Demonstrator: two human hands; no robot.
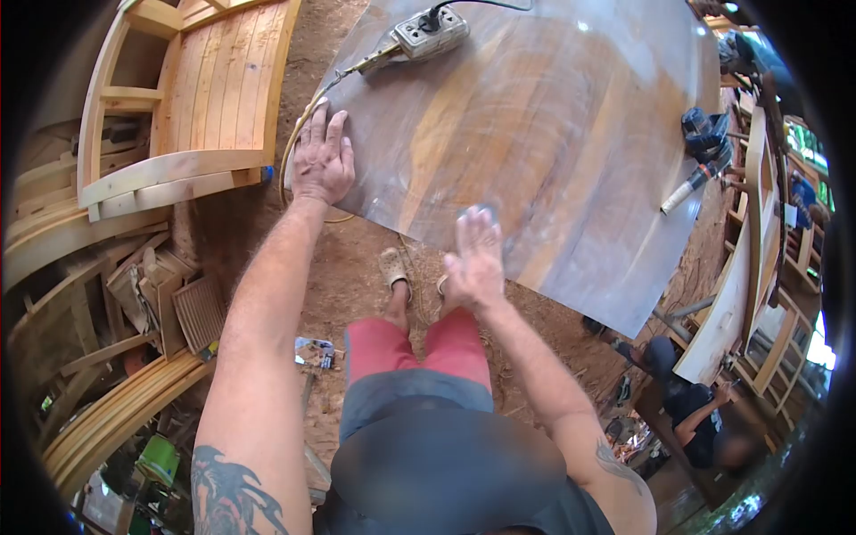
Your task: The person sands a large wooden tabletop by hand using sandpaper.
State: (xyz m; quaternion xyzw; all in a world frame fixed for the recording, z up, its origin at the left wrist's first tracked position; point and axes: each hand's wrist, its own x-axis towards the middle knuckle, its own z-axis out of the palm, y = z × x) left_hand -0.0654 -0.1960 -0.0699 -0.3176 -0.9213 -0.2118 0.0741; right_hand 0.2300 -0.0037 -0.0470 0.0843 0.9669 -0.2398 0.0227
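My left hand (323,169) lies flat near the left edge of a large wooden tabletop (544,152), fingers spread and nothing in it. Close by, a yellowish cord runs along that edge. At the near edge, my right hand (477,254) presses down with its fingers stretched and close together. A small blue-grey pad (481,212) peeks out past those fingertips; most of it is hidden under them. Pale, dusty swirl marks cover the wood around it.
A power outlet box (432,34) with a plug sits on the tabletop's far left. A blue power tool (703,134) lies at its right edge. Left stand a wooden frame (223,89) and stacked boards (134,415). Another person (691,401) crouches at lower right.
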